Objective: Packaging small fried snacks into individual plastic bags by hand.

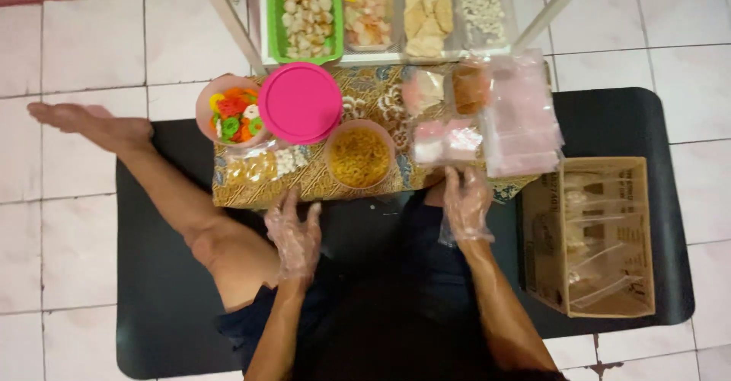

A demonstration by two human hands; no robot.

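Observation:
My left hand [295, 232], in a thin clear plastic glove, rests open at the near edge of a low table covered with a patterned brown cloth [373, 95]. My right hand [466, 200], also gloved, lies at the same edge with its fingers spread, just below a small filled plastic packet [446, 142]. A pink bowl of yellow noodle-like snacks [359, 155] sits between the two hands. A stack of empty clear plastic bags [521, 114] lies to the right of the packet.
A pink lidded tub [300, 102] and a bowl of coloured ring snacks [231, 114] stand at left. Containers of crackers [384, 12] fill a white tray behind. An open cardboard box [598, 236] with packed bags sits at right on a black mat. My bare leg [152, 175] stretches left.

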